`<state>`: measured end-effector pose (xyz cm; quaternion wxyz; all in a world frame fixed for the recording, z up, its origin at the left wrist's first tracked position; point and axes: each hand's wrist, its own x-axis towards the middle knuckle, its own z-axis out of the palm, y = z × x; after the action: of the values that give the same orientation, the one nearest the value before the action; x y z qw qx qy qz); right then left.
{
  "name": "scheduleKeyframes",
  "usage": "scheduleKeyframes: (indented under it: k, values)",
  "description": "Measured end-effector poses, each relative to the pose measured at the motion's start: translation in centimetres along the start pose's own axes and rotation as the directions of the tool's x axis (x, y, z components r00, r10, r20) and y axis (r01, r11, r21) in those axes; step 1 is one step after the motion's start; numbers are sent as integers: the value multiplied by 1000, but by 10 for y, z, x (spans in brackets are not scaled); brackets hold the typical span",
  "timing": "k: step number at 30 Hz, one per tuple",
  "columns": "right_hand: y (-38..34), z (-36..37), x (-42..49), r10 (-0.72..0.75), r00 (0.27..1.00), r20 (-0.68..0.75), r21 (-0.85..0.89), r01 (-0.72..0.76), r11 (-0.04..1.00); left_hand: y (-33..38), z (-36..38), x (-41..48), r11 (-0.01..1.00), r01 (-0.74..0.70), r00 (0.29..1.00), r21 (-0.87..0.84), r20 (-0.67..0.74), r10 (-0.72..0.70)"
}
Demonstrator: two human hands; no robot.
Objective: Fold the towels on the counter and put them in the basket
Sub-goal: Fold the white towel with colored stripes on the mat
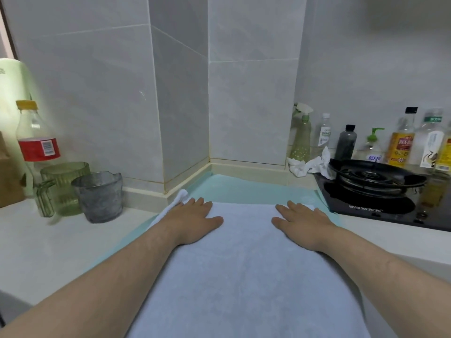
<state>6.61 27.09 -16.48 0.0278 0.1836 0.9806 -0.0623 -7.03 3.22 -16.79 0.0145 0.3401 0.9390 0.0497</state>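
Note:
A pale blue-white towel (244, 269) lies flat on the counter in front of me, spread over a light turquoise cloth (234, 187) whose far part shows beyond it. My left hand (192, 219) rests palm down on the towel's far left part, fingers spread. My right hand (303, 222) lies flat on the far right part, fingers apart too. A small fold of the towel sticks up by my left fingertips. No basket is in view.
On the left stand a grey glass cup (100, 196), a green ribbed glass (62, 186) and a red-labelled plastic bottle (36, 137). To the right is a black gas stove (375, 189), a crumpled white rag (310, 164) and several bottles (400, 140) against the tiled wall.

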Motion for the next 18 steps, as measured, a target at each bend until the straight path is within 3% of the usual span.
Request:
scheduleKeyframes:
  k: [2,4,6,7,9,13,15,18]
  values:
    - [0,1,-1,-7,1000,-15,9,7,1000,2,-1,-4,999,19,1000,-44,-23,-20]
    - [0,0,-6,-13,998,-67,33,15,999,6,-3,-13,993,47,984,-110,-166,-65]
    - [-1,-1,-16,-4,989,-145,110,20,994,14,-6,-26,996,89,928,15,-364,-77]
    - [-2,-1,-23,10,983,-183,151,18,988,20,-10,-33,985,115,918,126,-393,-57]
    - [-2,-1,-39,4,969,-249,191,45,981,29,-20,-43,973,120,950,197,-308,-55]
    - [10,-9,-81,33,917,-399,380,132,916,45,-32,-70,988,120,992,92,16,-122]
    - [15,-14,-107,160,887,-434,562,128,817,66,-30,-97,996,85,996,-13,24,-84]
    - [20,-1,-151,351,864,-362,784,79,616,109,-23,-142,984,-34,997,-176,56,44]
